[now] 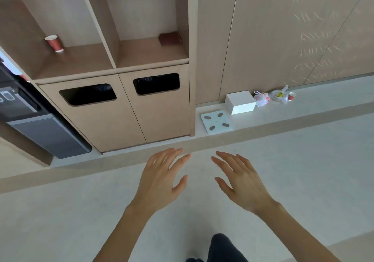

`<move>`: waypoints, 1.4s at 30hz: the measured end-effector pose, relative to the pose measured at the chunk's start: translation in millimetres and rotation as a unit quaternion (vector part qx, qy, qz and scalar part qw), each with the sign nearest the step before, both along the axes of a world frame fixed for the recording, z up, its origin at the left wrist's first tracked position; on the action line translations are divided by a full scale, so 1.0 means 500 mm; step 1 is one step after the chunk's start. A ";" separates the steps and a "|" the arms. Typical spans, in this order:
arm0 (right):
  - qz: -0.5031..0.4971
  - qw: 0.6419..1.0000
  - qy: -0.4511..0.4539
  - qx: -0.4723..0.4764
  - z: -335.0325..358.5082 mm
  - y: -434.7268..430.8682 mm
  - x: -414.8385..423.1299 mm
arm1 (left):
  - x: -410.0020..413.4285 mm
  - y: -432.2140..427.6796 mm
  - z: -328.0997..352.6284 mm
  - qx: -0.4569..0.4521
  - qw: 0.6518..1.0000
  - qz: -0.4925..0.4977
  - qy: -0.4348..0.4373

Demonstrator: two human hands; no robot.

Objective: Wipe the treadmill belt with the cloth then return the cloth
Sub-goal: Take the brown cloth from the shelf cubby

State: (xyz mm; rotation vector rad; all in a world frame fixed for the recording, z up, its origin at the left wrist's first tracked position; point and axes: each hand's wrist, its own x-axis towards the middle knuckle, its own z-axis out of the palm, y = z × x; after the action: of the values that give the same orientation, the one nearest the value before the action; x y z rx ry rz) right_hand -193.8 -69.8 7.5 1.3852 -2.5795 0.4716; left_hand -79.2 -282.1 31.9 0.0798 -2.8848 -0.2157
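Above pale floor [60, 221], outstretched hands [162, 178] [240, 183]

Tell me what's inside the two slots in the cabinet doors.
Only a black bin liner shows in the left slot and the right slot. Whatever it holds is hidden behind the doors and in darkness.
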 end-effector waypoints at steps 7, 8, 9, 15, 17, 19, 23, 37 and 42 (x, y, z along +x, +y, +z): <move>0.018 1.000 0.013 0.021 -0.032 -0.107 -0.116 | -0.114 -0.101 -0.047 0.010 0.999 0.011 -0.031; 0.022 0.999 0.015 0.025 -0.037 -0.124 -0.141 | -0.136 -0.117 -0.051 0.010 0.999 0.015 -0.031; 0.026 0.999 0.016 0.025 -0.041 -0.142 -0.169 | -0.161 -0.133 -0.054 0.009 0.999 0.018 -0.030; 0.045 0.998 0.026 0.022 -0.029 -0.274 -0.370 | -0.323 -0.259 -0.046 0.008 0.999 0.044 -0.023; 0.050 0.998 0.026 0.015 -0.015 -0.320 -0.440 | -0.382 -0.304 -0.035 0.005 0.999 0.052 -0.013; 0.057 0.998 0.030 0.006 -0.005 -0.363 -0.509 | -0.443 -0.342 -0.025 0.004 0.998 0.066 -0.007; 0.068 0.997 0.036 -0.002 0.004 -0.440 -0.621 | -0.540 -0.400 -0.014 0.004 0.996 0.091 0.011; 0.053 0.998 0.022 -0.014 -0.049 -0.672 -0.831 | -0.792 -0.626 -0.058 -0.003 0.997 0.074 0.012; 0.032 0.999 0.030 -0.028 -0.033 -0.784 -0.912 | -0.912 -0.764 -0.052 -0.001 0.999 0.042 0.015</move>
State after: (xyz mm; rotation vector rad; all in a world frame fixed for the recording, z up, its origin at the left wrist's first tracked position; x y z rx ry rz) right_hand -649.8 -461.8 -9.1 1.4442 -2.4619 0.5001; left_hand -535.3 -664.0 6.1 0.1955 -2.8447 -0.1979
